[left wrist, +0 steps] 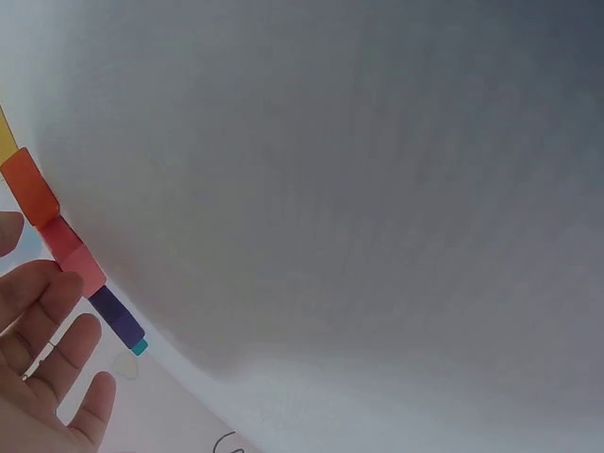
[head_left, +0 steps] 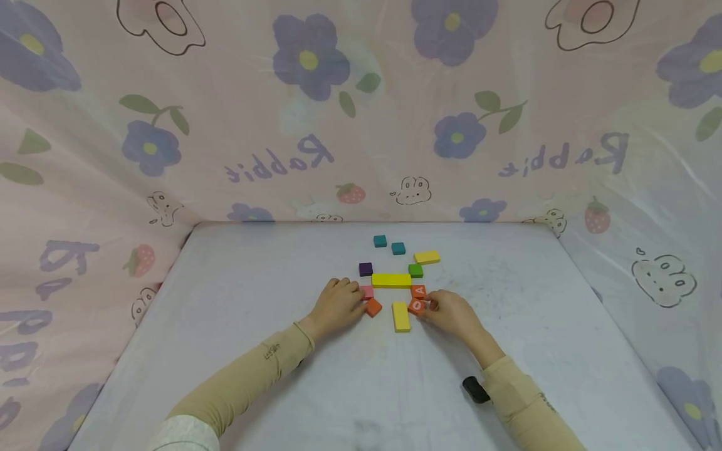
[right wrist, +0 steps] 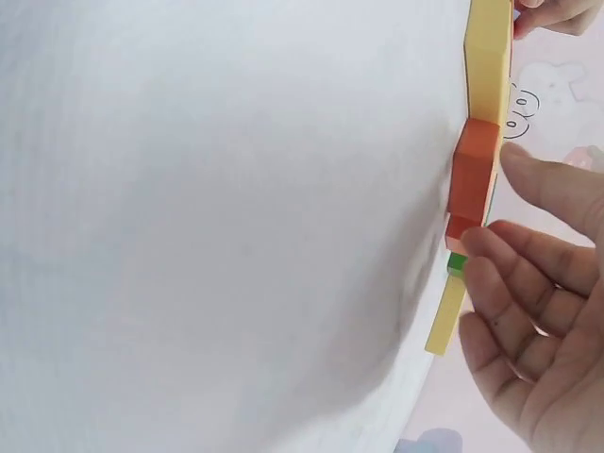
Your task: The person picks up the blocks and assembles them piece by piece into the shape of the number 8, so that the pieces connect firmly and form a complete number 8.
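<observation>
While forearms (head_left: 248,376) slant inward, both hands (head_left: 336,305) (head_left: 453,313) loosely spread, fingers (right wrist: 500,294) bent beside orange blocks (head_left: 373,307) (head_left: 415,306)

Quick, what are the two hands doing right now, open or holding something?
Left hand: open, fingertips at the pink block, not gripping it.
Right hand: open, beside the orange O block; whether it touches can't be told.

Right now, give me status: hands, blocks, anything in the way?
Left hand at the pink block. Right hand at the skewed orange O block, grip unclear. Near yellow block between the hands, possible obstacle.
</observation>
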Motion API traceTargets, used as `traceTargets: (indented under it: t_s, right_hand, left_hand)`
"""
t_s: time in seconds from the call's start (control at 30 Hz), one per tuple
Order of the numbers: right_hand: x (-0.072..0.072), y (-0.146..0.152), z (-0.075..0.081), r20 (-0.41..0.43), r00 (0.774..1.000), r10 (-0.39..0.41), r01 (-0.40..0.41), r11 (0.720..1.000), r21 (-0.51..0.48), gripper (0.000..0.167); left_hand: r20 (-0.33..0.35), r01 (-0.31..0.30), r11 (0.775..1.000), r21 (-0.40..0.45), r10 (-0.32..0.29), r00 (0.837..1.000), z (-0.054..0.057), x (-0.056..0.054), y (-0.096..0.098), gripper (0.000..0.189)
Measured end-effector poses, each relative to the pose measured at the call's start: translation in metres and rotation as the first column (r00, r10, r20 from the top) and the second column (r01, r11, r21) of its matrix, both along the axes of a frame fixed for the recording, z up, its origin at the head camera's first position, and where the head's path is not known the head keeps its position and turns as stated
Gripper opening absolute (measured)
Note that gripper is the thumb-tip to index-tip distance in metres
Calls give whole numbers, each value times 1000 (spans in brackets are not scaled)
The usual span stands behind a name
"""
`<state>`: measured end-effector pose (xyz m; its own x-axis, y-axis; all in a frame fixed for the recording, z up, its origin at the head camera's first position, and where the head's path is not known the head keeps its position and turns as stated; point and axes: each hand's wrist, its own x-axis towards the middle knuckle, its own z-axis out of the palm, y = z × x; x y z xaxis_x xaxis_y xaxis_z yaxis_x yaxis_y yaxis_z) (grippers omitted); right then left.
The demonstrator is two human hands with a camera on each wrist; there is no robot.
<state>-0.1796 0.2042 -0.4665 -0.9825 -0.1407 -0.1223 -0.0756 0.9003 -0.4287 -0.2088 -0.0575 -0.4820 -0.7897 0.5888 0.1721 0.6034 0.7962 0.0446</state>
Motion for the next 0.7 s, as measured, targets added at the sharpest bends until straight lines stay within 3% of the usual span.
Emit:
traceTargets:
  t_s: [0.23, 0.37, 0.53, 0.7]
  right_hand:
    - [6, -10, 5, -76, 997, 29, -34, 997, -70, 18]
    - [9, -20, 4, -134, 989, 59, -71, 993, -92, 19]
    - [9, -30, 0, -128, 991, 50, -59, 996, -67, 33]
    - [8, -36, -1, -105, 993, 59, -65, 996, -56, 28]
  left_hand:
    - [-19, 12, 1000, 2, -12, 1000, 0, -1, -1, 22]
    - [-29, 12, 1000, 20, -12, 1000, -1, 0, -1, 21]
    - [-13, 7, 1000, 27, -7, 1000, -1, 0, -1, 21]
    - [-18, 3, 1000, 11, -3, 1000, -1, -1, -1, 21]
